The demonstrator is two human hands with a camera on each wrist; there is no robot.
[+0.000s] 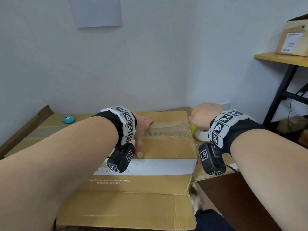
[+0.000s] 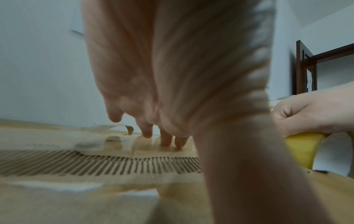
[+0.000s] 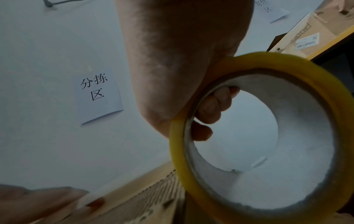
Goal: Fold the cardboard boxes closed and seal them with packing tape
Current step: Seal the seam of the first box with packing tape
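Left hand (image 1: 141, 129) lies flat with fingers straight on the box (image 1: 150, 185), pressing down its top flaps; beneath and just beyond those fingers runs the seam, where a torn strip (image 1: 166, 130) of bared corrugation shows beside old tape; right hand (image 1: 204, 116), off the box's right edge, is clenched round the tape roll (image 1: 199, 133), fingers (image 3: 210, 106) hooked through its core; the step looks like starting the seal, flaps already folded shut; next the roll's free end, which I cannot find, must be stuck near the right edge and drawn toward the left hand; what the box holds is hidden; far left of the left hand sits a small teal thing (image 1: 68, 119); right, a shelf (image 1: 281, 59) carries another box (image 1: 293, 40), seemingly closed.
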